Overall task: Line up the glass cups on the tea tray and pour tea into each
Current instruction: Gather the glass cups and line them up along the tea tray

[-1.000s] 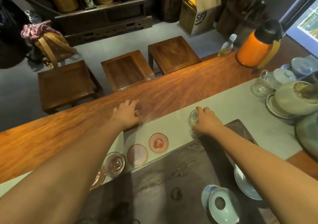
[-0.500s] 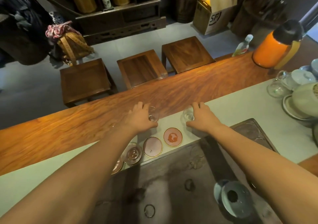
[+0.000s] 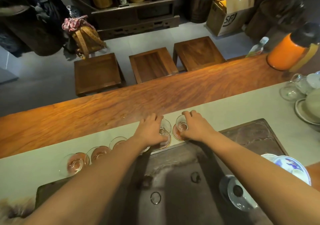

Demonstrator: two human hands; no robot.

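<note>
Hands work side by side in the head view, each setting a glass cup on a round coaster along the pale runner just beyond the dark tea tray [image 3: 251, 134]. The left hand [image 3: 150, 129] has its fingers curled over the left cup [image 3: 164, 127], which is tilted, its mouth turned toward the right, above a gold-rimmed coaster [image 3: 167, 142]; the right hand [image 3: 194, 125] pinches the right cup [image 3: 181, 123] from above, also tilted, with its base on or just over the pink coaster [image 3: 176, 134]. Gripping from the top likely lets each cup be lowered squarely onto its coaster. Whether either base is fully seated I cannot tell, since the glass is clear and the fingers cover part of it.

To the left, three more cups [image 3: 97, 153] stand in a row on their own coasters, so the line is nearly complete and pouring has not begun. The lidded gaiwan [image 3: 237, 192] stands on the tray near the right forearm, beside a patterned bowl [image 3: 292, 167]; a reach back toward the body could brush them. An orange thermos [image 3: 285, 53] and glass pitchers [image 3: 294, 89] stand well to the right, clear of the cups.
</note>
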